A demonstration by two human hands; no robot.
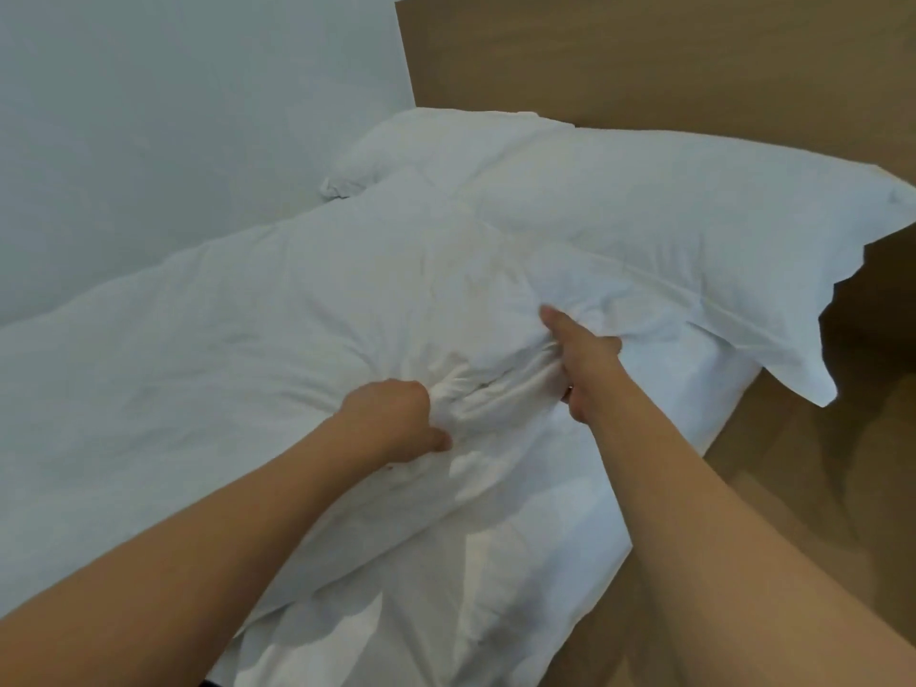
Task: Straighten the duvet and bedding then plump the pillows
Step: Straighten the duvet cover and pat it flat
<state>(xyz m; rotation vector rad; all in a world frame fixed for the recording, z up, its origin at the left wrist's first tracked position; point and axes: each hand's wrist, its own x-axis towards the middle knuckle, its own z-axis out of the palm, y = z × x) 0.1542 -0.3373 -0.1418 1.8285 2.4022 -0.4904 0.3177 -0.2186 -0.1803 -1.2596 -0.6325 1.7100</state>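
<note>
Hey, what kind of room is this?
Most likely a bedroom, maybe a hotel room. There is a bed with a white duvet, two white pillows at its head, and a plain wooden headboard against the wall.

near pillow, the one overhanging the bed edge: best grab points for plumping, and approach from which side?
Probably grip the near pillow by its two short ends, coming from the open wooden-floor side. Its right end, with the flat flange, overhangs the mattress edge, so it is free to pinch. The headboard blocks the far side. Both the left hand and right hand are bunching the duvet now.
</note>
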